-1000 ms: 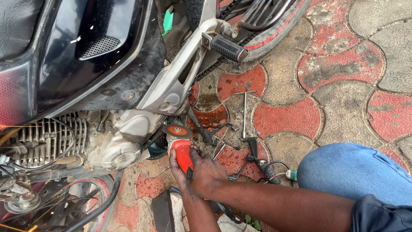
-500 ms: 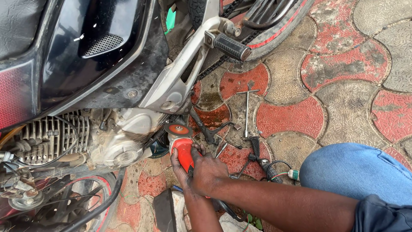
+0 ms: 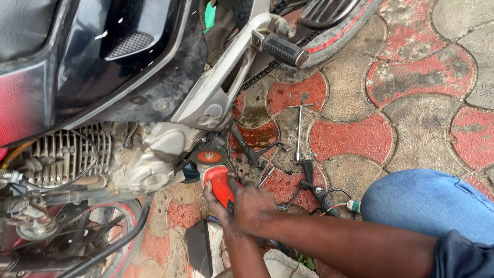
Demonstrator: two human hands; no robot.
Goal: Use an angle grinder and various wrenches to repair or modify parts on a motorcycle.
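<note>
A red angle grinder (image 3: 220, 184) with an orange disc (image 3: 209, 157) is held low beside the motorcycle's engine casing (image 3: 141, 172). My right hand (image 3: 256, 207) grips the grinder's body from above, its arm coming in from the right. My left hand (image 3: 210, 198) wraps the body from below and the left, its forearm rising from the bottom edge. The disc sits close to the casing, under the silver frame plate (image 3: 216, 98); whether it touches is hidden.
A T-handle wrench (image 3: 299, 128), dark hand tools (image 3: 252, 149) and a black cable with a plug (image 3: 329, 198) lie on the red and grey paving. A footpeg (image 3: 283, 50) sticks out above. My knee in blue jeans (image 3: 427, 206) is at the right.
Both hands keep their grip on the grinder by the engine. The view has drifted slightly, so the scene sits a little higher and more to the right in the frame.
</note>
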